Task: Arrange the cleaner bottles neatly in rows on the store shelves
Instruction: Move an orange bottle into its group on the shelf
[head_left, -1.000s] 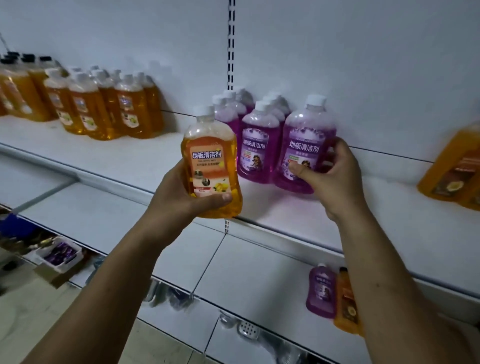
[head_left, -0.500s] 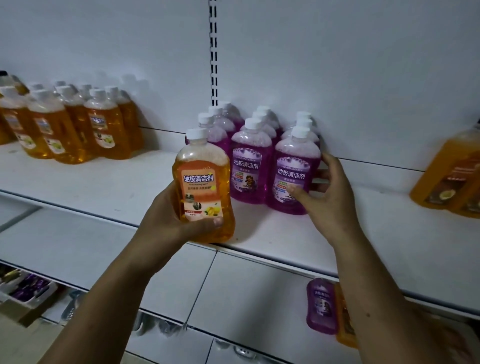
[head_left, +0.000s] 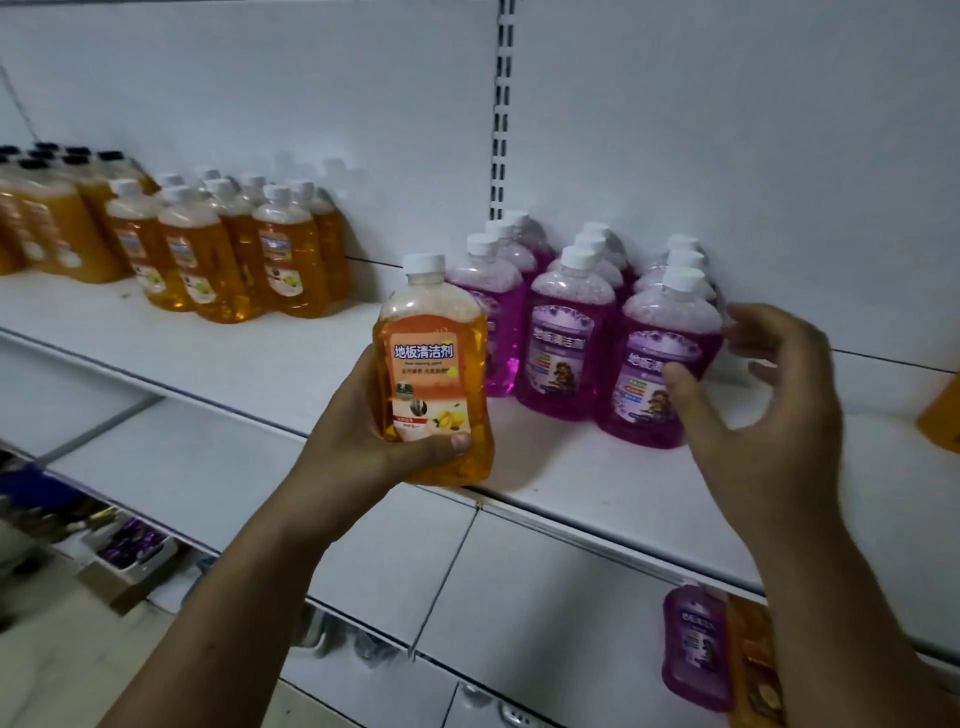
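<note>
At one o'clock on the shelf (head_left: 561, 462), the front purple bottle (head_left: 649, 384) is seemingly being squared by the open-fingered right hand (head_left: 769, 415), while the orange bottle (head_left: 434, 374), gripped by the left hand (head_left: 353, 447), is probably owed to the orange rows (head_left: 283, 260) at ten o'clock.

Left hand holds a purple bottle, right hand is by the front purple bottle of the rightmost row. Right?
No: the head view shows the left hand holding an orange bottle, not purple. The right hand is by the front purple bottle of the rightmost row.
</note>
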